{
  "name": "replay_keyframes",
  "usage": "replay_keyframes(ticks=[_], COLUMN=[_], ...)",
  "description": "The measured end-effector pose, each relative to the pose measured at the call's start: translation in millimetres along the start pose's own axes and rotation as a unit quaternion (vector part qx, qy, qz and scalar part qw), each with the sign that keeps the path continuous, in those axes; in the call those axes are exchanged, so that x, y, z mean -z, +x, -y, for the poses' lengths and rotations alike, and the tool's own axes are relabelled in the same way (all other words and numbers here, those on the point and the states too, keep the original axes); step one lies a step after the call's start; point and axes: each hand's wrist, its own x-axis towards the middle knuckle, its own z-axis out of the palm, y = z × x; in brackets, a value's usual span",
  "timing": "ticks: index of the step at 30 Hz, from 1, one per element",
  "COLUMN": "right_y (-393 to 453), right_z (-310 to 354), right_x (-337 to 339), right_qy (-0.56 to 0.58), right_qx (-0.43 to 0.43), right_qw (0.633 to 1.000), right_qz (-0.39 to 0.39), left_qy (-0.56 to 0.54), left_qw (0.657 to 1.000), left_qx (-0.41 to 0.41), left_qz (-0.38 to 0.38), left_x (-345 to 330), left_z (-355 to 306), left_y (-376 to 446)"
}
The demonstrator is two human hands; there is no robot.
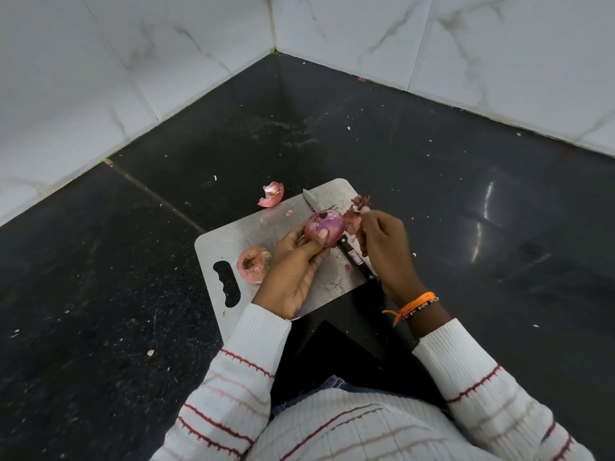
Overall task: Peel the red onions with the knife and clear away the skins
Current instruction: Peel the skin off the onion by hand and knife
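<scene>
The left hand [293, 264] holds a red onion [324, 227] above the middle of the steel cutting board [266, 227], with its fingers curled round the bulb and the thumb pressed on the near side. This onion is mostly peeled: its surface is smooth and shiny purple, with a pale pink patch on the left and a small dark hollow at the top. The right hand [382, 247] is just right of the onion and pinches a piece of dry onion skin [354, 217], papery and reddish-brown, that hangs beside the bulb; I cannot tell if the skin is still joined to it. A knife [352, 257] lies on the board under the hands, black handle toward the near right corner, blade tip pointing far and left. A second red onion [254, 263], unpeeled, with dull pinkish-brown skin and a dark root end facing up, rests on the board near the handle slot on the left. A curled skin piece [272, 194] lies on the dark surface [133, 261], just beyond the far edge of the board.
</scene>
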Motion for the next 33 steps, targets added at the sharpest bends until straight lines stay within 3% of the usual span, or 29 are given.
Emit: replay_keyframes(ticks=[4, 20, 27, 33], right_y=[-3.3, 3.0, 0.0, -6.1], right_z=[6.5, -0.5, 3.0, -0.6], right_x=[-1.9, 0.5, -0.6, -11.9], right_qy=[0.051, -0.026, 0.073, -0.063], right_qx=[-0.019, 0.027, -0.040, 0.062], right_qw=[0.998, 0.999, 0.996, 0.996], right_qz=[0.033, -0.003, 0.016, 0.019], left_qy=[0.021, 0.057, 0.027, 0.041], left_qw=[1.000, 0.998, 0.999, 0.999], left_qx=[-0.009, -0.024, -0.025, -0.030], left_qz=[0.001, 0.015, 0.014, 0.013], left_x=[0.1, 0.1, -0.5, -3.8], left_z=[-0.5, 0.5, 2.6, 4.1], left_y=[-1.2, -3.3, 1.0, -1.9])
